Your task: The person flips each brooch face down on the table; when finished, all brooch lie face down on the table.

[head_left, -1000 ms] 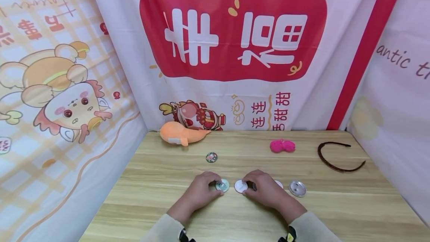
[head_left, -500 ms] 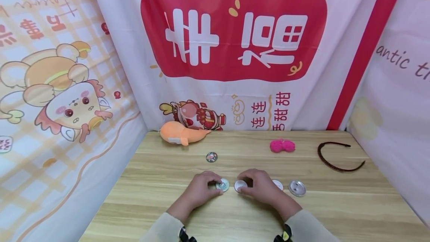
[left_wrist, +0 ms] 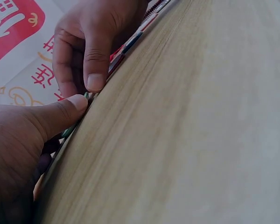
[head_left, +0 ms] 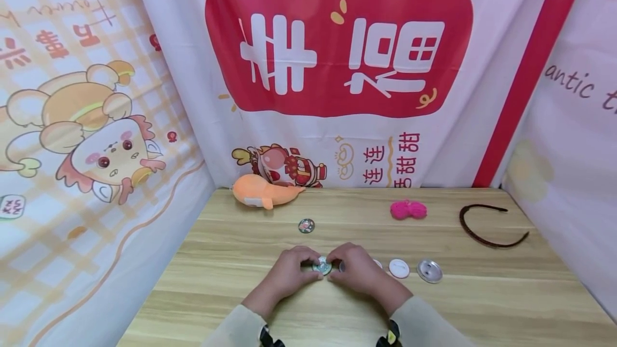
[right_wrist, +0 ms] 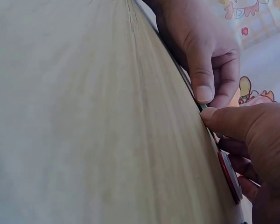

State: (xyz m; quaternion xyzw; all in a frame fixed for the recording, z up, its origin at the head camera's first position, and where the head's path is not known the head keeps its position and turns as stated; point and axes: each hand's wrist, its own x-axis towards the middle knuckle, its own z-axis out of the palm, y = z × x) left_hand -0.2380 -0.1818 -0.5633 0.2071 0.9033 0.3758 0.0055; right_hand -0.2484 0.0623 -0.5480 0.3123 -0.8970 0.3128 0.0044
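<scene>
In the head view a round green badge lies on the wooden table between both hands. My left hand pinches its left edge between thumb and fingers. The thumb and fingertips of my right hand close on its right edge, and the two hands nearly meet. Both thumbs, left thumb and right thumb, show at the badge's thin rim in the wrist views. Beneath the right palm another badge peeks out, mostly hidden. A red-edged badge lies below the right fingers in the right wrist view.
Right of my hand sit a partly covered white badge, a white badge and a silver badge. Farther back are a dark patterned badge, an orange plush toy, a pink bundle and a brown headband.
My right hand has left the white badge it was handling and moved left onto the green badge's right edge. The left hand keeps its place. More of the badges at right is uncovered.
</scene>
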